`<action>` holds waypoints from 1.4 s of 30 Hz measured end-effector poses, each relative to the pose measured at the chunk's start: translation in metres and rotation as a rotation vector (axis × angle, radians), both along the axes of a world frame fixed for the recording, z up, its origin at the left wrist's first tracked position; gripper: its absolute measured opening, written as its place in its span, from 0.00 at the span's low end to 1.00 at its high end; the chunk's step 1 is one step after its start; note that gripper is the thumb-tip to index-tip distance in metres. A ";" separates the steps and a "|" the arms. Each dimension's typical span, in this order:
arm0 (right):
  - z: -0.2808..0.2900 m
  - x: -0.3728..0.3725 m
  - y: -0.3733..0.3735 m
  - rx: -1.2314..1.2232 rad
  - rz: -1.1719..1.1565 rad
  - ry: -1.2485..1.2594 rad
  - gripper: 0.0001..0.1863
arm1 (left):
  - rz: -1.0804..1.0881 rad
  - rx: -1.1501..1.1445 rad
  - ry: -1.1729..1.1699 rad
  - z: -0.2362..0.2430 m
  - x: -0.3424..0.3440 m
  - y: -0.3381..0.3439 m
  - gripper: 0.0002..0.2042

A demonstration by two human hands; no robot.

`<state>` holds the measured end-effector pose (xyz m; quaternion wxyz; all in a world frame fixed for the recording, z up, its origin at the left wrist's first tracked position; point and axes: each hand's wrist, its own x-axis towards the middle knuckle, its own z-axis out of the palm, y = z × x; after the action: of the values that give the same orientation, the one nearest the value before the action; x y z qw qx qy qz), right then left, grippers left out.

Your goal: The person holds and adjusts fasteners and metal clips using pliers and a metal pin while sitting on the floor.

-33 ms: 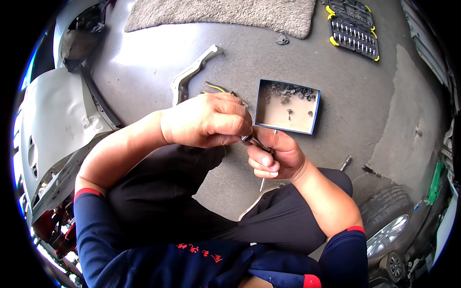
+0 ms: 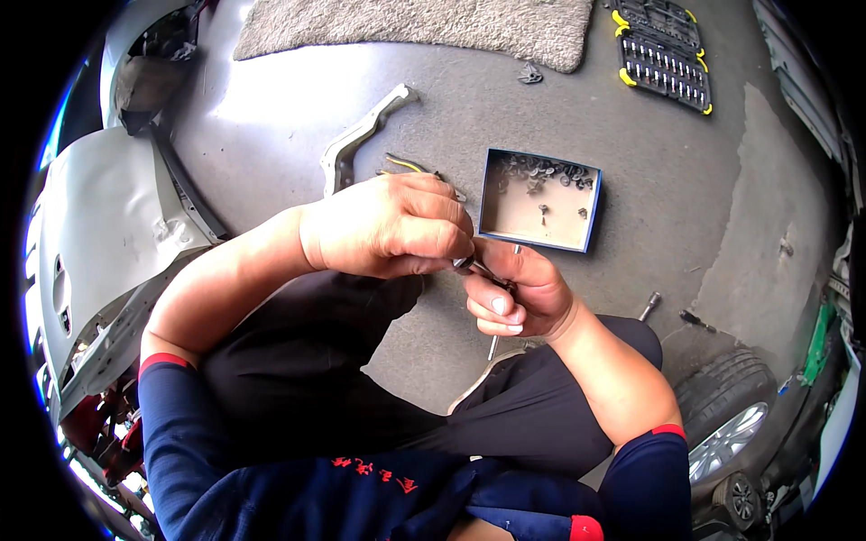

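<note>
In front of me, my two hands meet just below the box. My right hand (image 2: 521, 287) is closed around a hand tool with a short metal shaft (image 2: 484, 269); its exact kind is partly hidden by the fingers. A thin bright rod (image 2: 492, 347) sticks out below this hand. My left hand (image 2: 406, 225) is closed, thumb and fingers pinched at the tool's dark rounded end. What sits between those fingertips is hidden. Just beyond the hands lies a shallow blue-edged box (image 2: 514, 242) with many small dark clips (image 2: 546, 171) inside, mostly along its far side.
Yellow-handled pliers (image 2: 406, 164) and a bent metal bracket (image 2: 365, 126) lie beyond my left hand. An open socket set (image 2: 666, 68) is far right, near a grey mat (image 2: 415, 27). A socket tool (image 2: 650, 305) and wheel (image 2: 732, 406) are right; a pale car panel (image 2: 108, 243) stands left.
</note>
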<state>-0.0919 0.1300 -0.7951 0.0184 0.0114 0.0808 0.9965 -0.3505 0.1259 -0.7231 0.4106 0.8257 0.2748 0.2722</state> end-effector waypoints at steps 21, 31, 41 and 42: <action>0.010 0.017 -0.002 0.109 0.016 -0.159 0.11 | -0.090 0.173 0.261 0.011 0.025 0.007 0.11; 0.004 0.016 -0.001 0.023 0.046 -0.122 0.11 | -0.078 0.126 0.208 0.004 0.023 0.008 0.11; 0.003 0.017 0.004 0.072 0.172 -0.171 0.11 | -0.183 0.202 0.287 0.013 0.029 0.011 0.09; 0.003 0.016 0.004 0.081 0.191 -0.182 0.10 | -0.183 0.202 0.286 0.013 0.030 0.010 0.09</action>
<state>-0.0757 0.1341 -0.7926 -0.0700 -0.0861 0.0392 0.9931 -0.3204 0.1362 -0.7103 0.3053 0.9146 0.2254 0.1397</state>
